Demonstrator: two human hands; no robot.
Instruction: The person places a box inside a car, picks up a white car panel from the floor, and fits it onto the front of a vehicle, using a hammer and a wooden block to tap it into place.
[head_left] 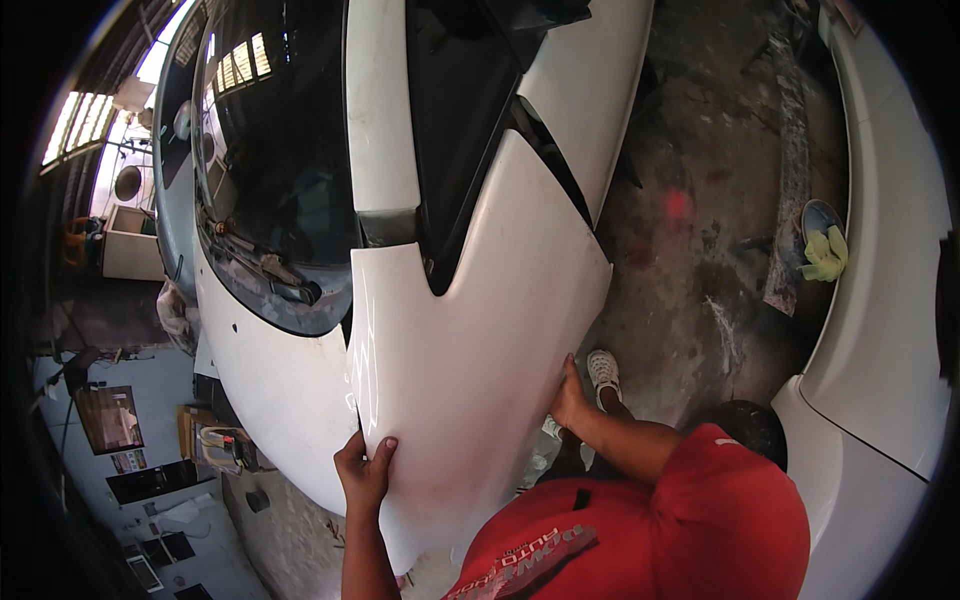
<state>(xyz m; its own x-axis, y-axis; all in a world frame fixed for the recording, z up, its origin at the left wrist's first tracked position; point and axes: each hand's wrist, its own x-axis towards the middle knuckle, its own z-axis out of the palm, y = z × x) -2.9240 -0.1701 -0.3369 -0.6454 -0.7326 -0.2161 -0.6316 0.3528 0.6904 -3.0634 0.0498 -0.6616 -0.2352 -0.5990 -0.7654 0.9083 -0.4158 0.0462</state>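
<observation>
A white car fender (450, 370) lies between my two hands, its notched far end up against the windshield pillar and the front door of a white car. Dull pinkish patches show on its lower part, and pale scribbled marks run along its left edge. My left hand (367, 472) grips that left edge, thumb on top and fingers curled beneath. On the opposite edge, my right hand (570, 402) is closed around the rim, with its fingertips hidden under the panel. The white hood (270, 385) adjoins the fender on the left.
A second white car (885, 300) stands close on my right. Near it, a yellow-green cloth (826, 254) hangs by a long narrow board (790, 150) on the stained concrete floor (690, 120). Shelves and boxes (205, 435) stand beyond the hood, at the left.
</observation>
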